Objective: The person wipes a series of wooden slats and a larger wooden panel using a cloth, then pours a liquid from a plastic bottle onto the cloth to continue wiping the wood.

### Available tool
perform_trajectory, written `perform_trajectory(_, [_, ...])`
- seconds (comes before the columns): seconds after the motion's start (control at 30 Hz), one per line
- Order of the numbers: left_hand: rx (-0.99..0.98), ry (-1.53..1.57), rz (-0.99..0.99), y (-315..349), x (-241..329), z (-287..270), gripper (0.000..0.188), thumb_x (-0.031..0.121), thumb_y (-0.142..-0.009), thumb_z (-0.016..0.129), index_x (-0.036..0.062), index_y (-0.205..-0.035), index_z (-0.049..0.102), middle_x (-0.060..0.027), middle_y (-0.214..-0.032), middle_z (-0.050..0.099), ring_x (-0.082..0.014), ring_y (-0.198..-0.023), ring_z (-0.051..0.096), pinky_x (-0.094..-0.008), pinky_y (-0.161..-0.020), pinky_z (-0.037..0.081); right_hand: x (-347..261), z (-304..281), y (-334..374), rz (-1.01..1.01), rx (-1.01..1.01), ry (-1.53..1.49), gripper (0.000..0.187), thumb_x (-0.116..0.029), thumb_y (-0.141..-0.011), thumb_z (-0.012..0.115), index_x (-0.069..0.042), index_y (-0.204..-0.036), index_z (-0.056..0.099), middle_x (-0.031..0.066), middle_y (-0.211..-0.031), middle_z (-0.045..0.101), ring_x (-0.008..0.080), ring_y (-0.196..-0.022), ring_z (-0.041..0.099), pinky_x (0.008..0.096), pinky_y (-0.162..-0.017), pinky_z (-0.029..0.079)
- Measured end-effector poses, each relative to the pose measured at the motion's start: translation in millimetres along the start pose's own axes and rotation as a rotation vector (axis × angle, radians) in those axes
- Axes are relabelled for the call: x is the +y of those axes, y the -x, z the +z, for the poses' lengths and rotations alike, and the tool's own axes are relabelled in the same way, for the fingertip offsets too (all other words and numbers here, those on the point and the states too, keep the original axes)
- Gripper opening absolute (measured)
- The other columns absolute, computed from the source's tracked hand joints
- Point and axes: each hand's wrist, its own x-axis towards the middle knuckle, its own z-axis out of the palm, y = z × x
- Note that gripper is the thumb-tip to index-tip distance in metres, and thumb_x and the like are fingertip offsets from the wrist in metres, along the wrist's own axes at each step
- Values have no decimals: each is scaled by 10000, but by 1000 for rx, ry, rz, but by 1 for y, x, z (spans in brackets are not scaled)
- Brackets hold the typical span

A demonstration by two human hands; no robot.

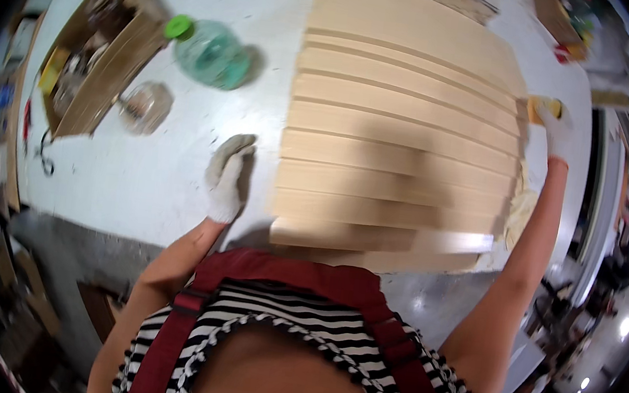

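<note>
A row of pale wooden boards (400,129) lies across the table, stepped one behind another, with my shadow over the nearer ones. At their right edge my right hand (559,140), in a white glove, is closed on a yellow block (543,110) that looks like a sponge; its dark far end shows. My left hand (226,182), also gloved, rests on the table left of the boards. Its fingers are bent loosely, thumb a little apart, and nothing is in them. Beside the right forearm lies a crumpled cream cloth (521,208).
Left of the boards stand a green-tinted plastic bottle (214,55) with a green cap and a clear container (144,108) with a brush-like handle. An open cardboard box (116,69) of jars is farther left. Another box (558,18) stands at the far right.
</note>
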Motion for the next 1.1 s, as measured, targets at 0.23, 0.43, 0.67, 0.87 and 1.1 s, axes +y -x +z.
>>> perform_trajectory(0.23, [41, 97, -23, 1, 5, -2, 385, 88, -975, 484, -78, -1322, 451, -176, -1289, 554, -212, -1152, 536, -314, -1034, 404, -241, 76, 81, -408, -140, 71, 539, -379, -717, 752, -40, -1123, 646, 186, -989, 660, 340, -951, 623, 404, -839, 497])
perform_trajectory(0.43, [-9, 93, -30, -3, 3, -2, 386, 93, -976, 492, -81, -1319, 452, -171, -1282, 558, -210, -1146, 543, -315, -1034, 407, -347, 122, 94, -604, -232, 87, 512, -391, -718, 722, -24, -1069, 658, 186, -974, 665, 329, -909, 636, 403, -810, 500])
perform_trajectory(0.67, [-36, 96, -31, -3, 4, -8, 413, 103, -980, 463, -82, -1345, 410, -199, -1312, 519, -236, -1178, 518, -365, -1070, 379, -358, 126, 87, -402, -434, 72, 505, -463, -699, 690, -61, -1005, 678, 165, -954, 677, 332, -898, 637, 400, -789, 499])
perform_trajectory(0.87, [-47, 105, -42, -4, 1, -12, 407, 93, -979, 461, -81, -1344, 411, -193, -1318, 513, -234, -1165, 521, -363, -1067, 381, -377, 135, 96, -416, -466, 151, 472, -448, -702, 674, -63, -975, 682, 164, -916, 681, 331, -868, 643, 400, -756, 501])
perform_trajectory(1.1, [8, 177, -26, -4, 5, -6, 364, 92, -978, 462, -83, -1296, 481, -161, -1252, 577, -236, -1133, 570, -334, -1017, 430, -366, 130, 87, -480, -498, 335, 457, -437, -706, 653, -56, -955, 688, 174, -918, 674, 345, -876, 635, 412, -761, 499])
